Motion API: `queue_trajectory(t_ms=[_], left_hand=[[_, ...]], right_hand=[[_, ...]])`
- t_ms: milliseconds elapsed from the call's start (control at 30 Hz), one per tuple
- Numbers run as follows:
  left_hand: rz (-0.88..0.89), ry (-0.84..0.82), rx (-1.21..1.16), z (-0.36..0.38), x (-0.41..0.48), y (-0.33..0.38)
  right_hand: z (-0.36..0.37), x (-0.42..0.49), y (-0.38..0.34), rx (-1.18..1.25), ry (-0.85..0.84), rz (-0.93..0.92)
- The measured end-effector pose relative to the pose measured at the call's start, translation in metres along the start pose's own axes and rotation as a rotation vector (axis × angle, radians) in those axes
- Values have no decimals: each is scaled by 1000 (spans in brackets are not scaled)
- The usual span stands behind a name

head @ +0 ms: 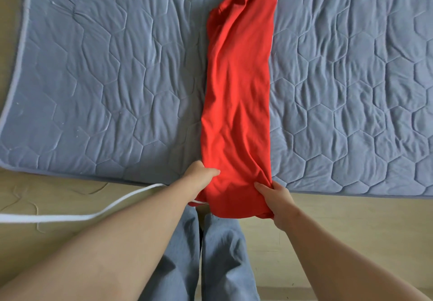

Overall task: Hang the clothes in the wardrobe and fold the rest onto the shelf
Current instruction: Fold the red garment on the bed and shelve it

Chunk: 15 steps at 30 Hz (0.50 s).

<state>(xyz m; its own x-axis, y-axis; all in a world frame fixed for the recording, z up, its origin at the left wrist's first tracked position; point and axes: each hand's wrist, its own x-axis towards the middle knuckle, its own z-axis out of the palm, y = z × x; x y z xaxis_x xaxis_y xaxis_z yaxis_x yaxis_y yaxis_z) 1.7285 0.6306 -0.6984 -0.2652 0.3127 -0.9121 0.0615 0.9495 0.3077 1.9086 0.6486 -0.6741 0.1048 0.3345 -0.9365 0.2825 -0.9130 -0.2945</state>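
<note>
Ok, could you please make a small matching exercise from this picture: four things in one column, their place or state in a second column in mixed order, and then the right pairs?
Column one
1. red garment
2. white strap
3. blue quilted pad
4. left hand

Column two
a. lies across the floor, at the left
b. grips the garment's near left corner
c. folded into a long narrow strip
d. spread out under the garment

Pairs: 1-c, 2-a, 3-d, 4-b
</note>
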Motion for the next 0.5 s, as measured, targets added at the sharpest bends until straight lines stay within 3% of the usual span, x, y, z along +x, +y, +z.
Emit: queue_trajectory(t_ms=[233,367,500], left_hand=[[127,102,-188,-15,-55,32],[65,10,-327,-26,-87,51],[66,-59,-209,-41,-112,55]], right_hand=[[-11,-53,-38,139,19,-71],[-15,-80,-57,222,30,-88],[-20,-107,-64,294,-7,-51]])
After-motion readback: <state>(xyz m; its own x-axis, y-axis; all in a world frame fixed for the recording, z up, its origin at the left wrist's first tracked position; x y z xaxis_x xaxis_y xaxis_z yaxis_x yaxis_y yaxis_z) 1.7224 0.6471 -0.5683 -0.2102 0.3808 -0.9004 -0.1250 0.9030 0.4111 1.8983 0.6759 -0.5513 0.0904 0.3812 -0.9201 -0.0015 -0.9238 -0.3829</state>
